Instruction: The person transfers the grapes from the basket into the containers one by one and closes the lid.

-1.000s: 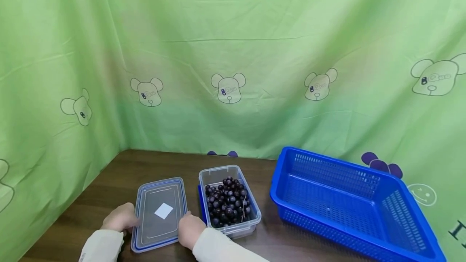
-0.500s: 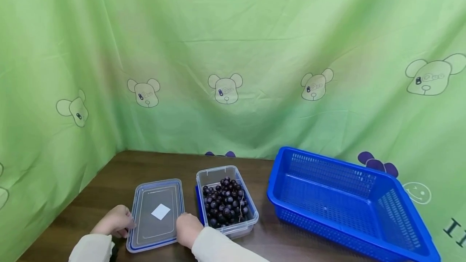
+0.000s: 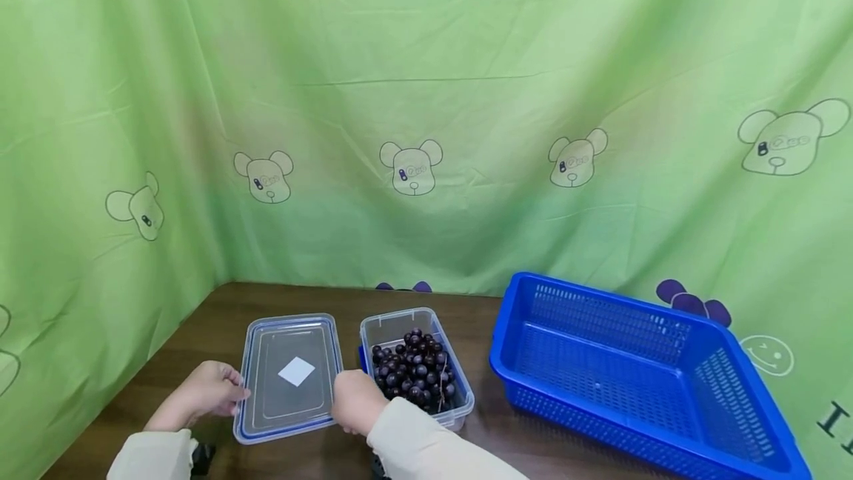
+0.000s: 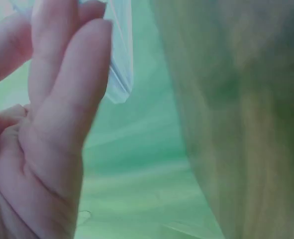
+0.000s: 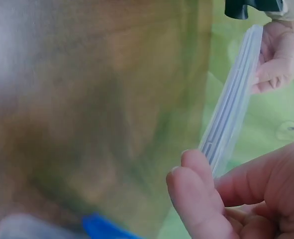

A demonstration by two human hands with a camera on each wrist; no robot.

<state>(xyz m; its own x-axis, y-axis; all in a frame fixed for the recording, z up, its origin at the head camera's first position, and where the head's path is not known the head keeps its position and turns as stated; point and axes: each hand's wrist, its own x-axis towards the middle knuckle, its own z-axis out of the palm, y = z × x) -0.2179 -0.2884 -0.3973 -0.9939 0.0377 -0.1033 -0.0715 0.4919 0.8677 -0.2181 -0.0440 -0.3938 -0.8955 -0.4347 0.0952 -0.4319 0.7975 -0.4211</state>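
Observation:
In the head view a clear rectangular plastic lid [image 3: 283, 407] with a blue seal and a white label [image 3: 296, 371] is tilted above the table. My left hand [image 3: 212, 388] pinches its left edge, while my right hand [image 3: 358, 400] pinches the right edge. The right wrist view has the lid [image 5: 232, 99] edge-on, between my right thumb and fingers [image 5: 194, 191]. Only a corner of the lid [image 4: 121, 82] shows past my left fingers [image 4: 84, 74] in the left wrist view. Beside my right hand stands a clear container [image 3: 386, 328] of dark grapes [image 3: 415, 369].
To the right, a large blue perforated basket [image 3: 600, 384] stands on the brown wooden table [image 3: 466, 317]. A blue edge [image 3: 362, 358] shows at the container's left side. Green printed cloth [image 3: 493, 228] hangs behind and at the left.
Both hands have raised the lid, and its near edge is higher above the table. The left hand's fingers have shifted on its edge. Container and basket stay in place.

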